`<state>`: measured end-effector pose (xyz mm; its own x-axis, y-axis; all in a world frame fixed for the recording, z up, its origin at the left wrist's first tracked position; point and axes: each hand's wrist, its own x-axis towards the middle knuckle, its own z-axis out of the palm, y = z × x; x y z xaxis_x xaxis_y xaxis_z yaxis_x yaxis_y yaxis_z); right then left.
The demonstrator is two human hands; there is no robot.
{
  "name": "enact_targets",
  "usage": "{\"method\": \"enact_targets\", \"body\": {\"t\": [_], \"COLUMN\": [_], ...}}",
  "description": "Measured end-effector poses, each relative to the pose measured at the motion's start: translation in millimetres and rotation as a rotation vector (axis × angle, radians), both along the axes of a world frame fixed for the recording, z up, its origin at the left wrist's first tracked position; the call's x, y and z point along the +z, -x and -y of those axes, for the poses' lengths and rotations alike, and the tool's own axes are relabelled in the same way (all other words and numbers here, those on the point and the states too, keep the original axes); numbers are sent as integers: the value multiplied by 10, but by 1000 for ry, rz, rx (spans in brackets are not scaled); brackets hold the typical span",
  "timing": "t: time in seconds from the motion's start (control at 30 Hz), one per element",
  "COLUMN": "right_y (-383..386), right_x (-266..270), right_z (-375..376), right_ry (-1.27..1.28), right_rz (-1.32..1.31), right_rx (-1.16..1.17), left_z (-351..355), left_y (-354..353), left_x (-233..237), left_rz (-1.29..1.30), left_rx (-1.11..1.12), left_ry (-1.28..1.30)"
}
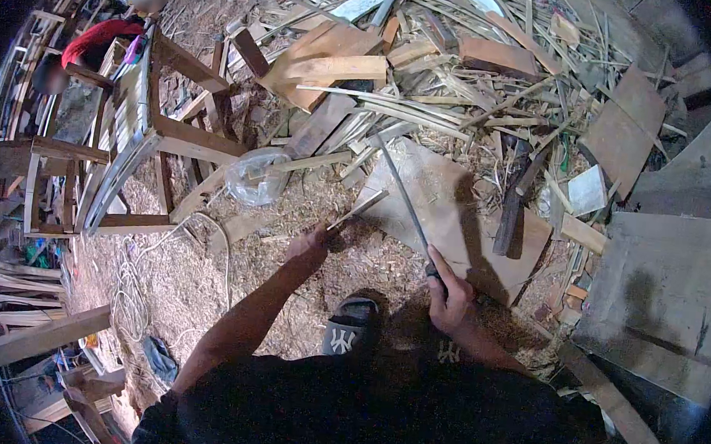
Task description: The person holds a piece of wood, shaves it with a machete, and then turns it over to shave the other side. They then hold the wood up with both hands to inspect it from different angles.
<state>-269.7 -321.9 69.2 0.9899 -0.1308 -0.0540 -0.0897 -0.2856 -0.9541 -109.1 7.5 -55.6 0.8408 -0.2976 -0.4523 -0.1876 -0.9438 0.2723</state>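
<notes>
My left hand (310,248) is closed around the near end of a short, thin wood strip (358,210), which points up and to the right. In my right hand (451,300) is the dark handle of a long, narrow grey blade (404,191); its far end reaches up to the left, above the strip's tip. The strip and the blade look apart. Beneath them lies a flat, pale brown sheet (418,164) on the shavings. Whether the blade has a sharp edge cannot be made out.
Wood offcuts and thin strips (465,105) pile up ahead. At left stand wooden frames (199,145), with a person's red sleeve (98,39) behind them. A coiled pale cord (129,292) and a clear plastic bag (257,177) lie on the shavings. Sheet panels (659,288) are at right.
</notes>
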Motion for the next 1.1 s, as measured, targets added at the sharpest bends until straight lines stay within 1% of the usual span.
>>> {"method": "enact_targets", "body": {"t": [0.03,0.07,0.13,0.17,0.23,0.3,0.4,0.43,0.47,0.5,0.57,0.63,0.67,0.73,0.8,0.83,0.87,0.9,0.93,0.97,1.03,1.07,1.1], "right_y": [-18,-61,-63,-72,-89,-117,-105,-92,-77,-102,-112,-118,-110,-121,-98,-92,-86,-89,-117,-98,-159,-143,-126], "right_x": [26,-73,-43,-24,123,158,98,20,-64,-41,40,132,151,155,153,142,120,101,90,41,91,141,176], "right_z": [0,-22,-13,-7,4,16,-22,-33,-33,-30,-15,-2,1,7,-9,-7,1,7,-3,-11,-47,-33,-39], "right_ry": [-4,98,85,69,60,60,24,24,45,65,94,120,99,82,-14,-14,26,67,101,101,163,56,50], "right_rz": [-20,-21,-63,-108,-108,-100,109,109,-20,-147,-156,-172,-125,-73,60,57,22,-12,-304,-303,-124,-264,-270], "right_rx": [10,40,48,64,57,55,-43,-41,29,97,98,106,84,64,-43,-39,-3,29,106,104,67,78,77], "left_z": [20,43,157,143,42,49,108,139,153,133,85,16,-17,59,100,123,127,99,58,6,-55,-82,-23], "left_y": [0,10,2,-16,17,11,29,25,22,14,-28,-6,9,4,42,48,40,12,-17,-9,-12,14,51], "left_x": [14,36,248,224,107,31,99,160,183,139,57,-25,-70,50,169,214,211,149,60,-20,-84,-131,-54], "left_rz": [-56,-55,-49,-45,25,54,64,52,52,12,-23,26,24,-15,22,63,62,-18,-98,-97,-6,-9,22], "left_rx": [64,63,23,22,-45,-48,-29,-17,-16,-12,-14,-47,-50,-27,-31,-39,-36,28,90,88,21,20,20], "left_ry": [12,16,-63,-63,-4,-32,-48,-35,-34,-68,-103,-2,-3,-77,-45,-10,-9,11,32,32,88,84,33]}}
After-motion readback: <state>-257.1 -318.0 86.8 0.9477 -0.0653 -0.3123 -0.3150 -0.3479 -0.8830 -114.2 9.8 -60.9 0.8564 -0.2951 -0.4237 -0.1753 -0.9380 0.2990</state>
